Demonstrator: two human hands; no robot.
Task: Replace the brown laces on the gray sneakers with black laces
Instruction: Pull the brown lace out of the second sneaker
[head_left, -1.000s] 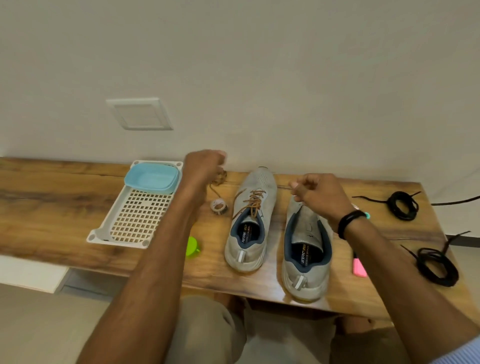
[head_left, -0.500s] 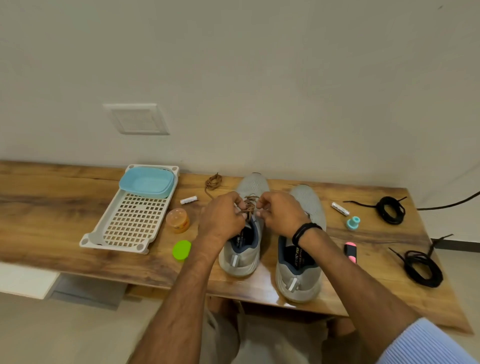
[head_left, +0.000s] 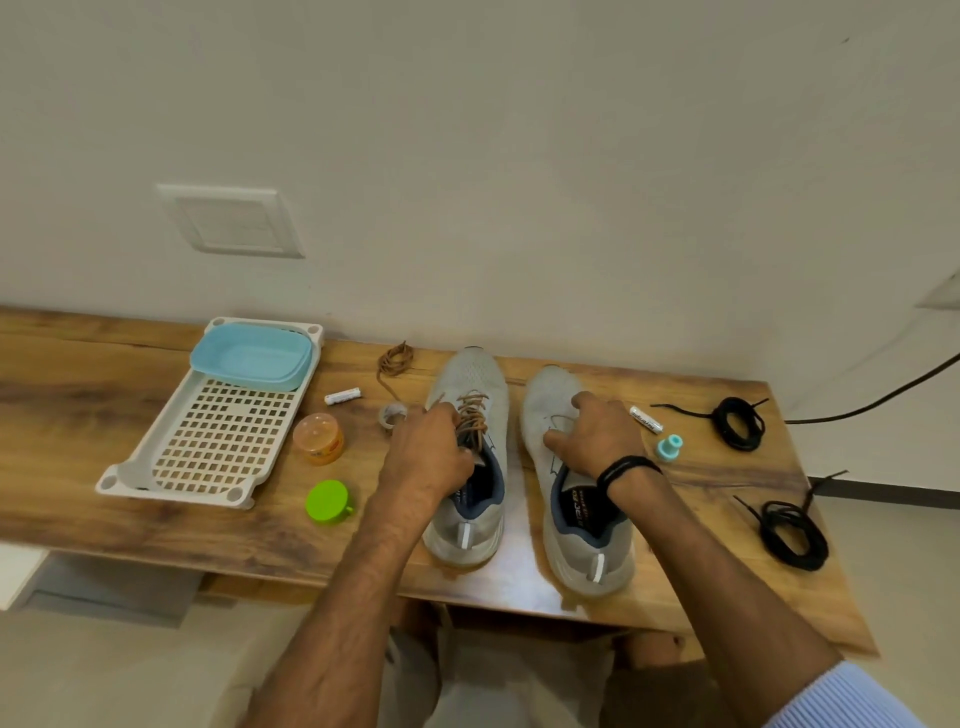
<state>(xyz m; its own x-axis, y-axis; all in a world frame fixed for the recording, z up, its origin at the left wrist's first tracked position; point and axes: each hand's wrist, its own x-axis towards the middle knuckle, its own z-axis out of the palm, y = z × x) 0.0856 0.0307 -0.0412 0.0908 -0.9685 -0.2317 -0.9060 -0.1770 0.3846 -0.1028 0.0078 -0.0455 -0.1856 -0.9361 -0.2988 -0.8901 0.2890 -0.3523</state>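
Observation:
Two gray sneakers stand side by side on the wooden table (head_left: 78, 410), toes toward the wall. The left sneaker (head_left: 470, 376) still carries its brown lace (head_left: 475, 415). My left hand (head_left: 431, 452) grips that lace at the near eyelets, fingers curled. The right sneaker (head_left: 545, 395) shows no lace. My right hand (head_left: 597, 436) rests on its upper with fingers spread. A loose brown lace (head_left: 395, 359) lies coiled near the wall. Two black lace bundles, one far (head_left: 737, 422) and one near (head_left: 793, 534), lie at the right end.
A white perforated tray (head_left: 218, 447) with a blue tub (head_left: 252, 356) sits at the left. Nearby are an orange jar (head_left: 318, 437), a green lid (head_left: 327, 500), a tape roll (head_left: 390, 414), two white batteries, left (head_left: 343, 396) and right (head_left: 645, 419), and a teal cap (head_left: 668, 448).
My right hand has left the brown lace on the left sneaker and moved right onto the right sneaker. My left hand stays at the lace.

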